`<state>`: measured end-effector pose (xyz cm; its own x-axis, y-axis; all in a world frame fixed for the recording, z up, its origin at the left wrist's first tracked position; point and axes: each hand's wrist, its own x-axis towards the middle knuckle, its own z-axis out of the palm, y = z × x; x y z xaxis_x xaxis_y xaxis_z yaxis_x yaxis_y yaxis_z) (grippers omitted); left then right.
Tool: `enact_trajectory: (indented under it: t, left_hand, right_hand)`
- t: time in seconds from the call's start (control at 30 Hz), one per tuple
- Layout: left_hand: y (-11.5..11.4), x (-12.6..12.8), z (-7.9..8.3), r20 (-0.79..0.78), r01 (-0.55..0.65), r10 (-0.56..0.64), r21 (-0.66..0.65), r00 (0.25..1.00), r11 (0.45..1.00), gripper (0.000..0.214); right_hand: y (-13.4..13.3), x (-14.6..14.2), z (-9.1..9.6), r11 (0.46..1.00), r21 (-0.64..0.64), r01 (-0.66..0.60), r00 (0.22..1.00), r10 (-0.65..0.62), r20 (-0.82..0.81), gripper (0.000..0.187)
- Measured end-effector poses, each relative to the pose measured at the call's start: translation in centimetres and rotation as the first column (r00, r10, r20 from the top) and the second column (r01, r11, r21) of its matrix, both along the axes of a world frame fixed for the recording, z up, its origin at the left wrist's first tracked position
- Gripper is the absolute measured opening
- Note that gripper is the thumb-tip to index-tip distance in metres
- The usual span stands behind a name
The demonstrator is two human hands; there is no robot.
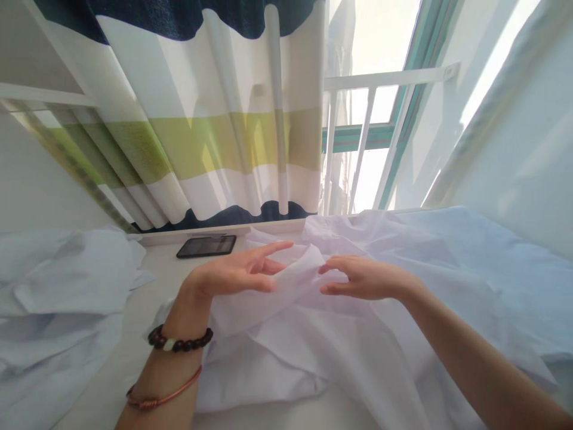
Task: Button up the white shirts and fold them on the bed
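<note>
From the head camera: pinching a raised fold of the white cloth [313,334] with the left grip [233,276], thumb under, fingers over, index finger stretched forward. Meeting the same fold from the other side with the right grip [362,278], fingertips and thumb curled toward it and touching it; cannot tell whether clamped or merely resting. Nearly fingertip to fingertip, only the fold between. Wearing a dark bead bracelet [179,341] and a thin red band [165,394] on the left wrist. Spread under both grips and trailing off to the right of the right grip, rumpled, over a pale counter [156,280]. Left of the left grip, well apart: a second heap of white fabric [58,280]. Beyond the left grip, near the counter's far edge: a dark phone [206,245], lying flat. Behind that, a striped curtain [215,137] in white, green and navy; beyond the right grip, a white window rail [385,77] against bright daylight.
</note>
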<state>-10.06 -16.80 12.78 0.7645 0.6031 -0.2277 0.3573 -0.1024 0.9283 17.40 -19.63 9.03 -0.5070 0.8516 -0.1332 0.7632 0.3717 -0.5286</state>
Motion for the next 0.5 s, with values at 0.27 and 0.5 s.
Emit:
enact_trajectory:
  t: [0.27, 0.5]
  left_hand:
    - [2.4, -3.5, -1.4, -0.525, -0.259, 0.438, 0.381, 0.73, 0.887, 0.053]
    - [3.4, -6.5, -2.4, -0.615, -0.3, 0.437, 0.319, 0.656, 0.899, 0.068]
  right_hand:
    - [0.5, 0.4, -0.9, 0.992, -0.049, 0.116, 0.992, -0.118, -0.039, 0.091]
    - [0.4, -1.7, -0.5, 0.979, 0.047, -0.198, 0.978, 0.195, 0.074, 0.017]
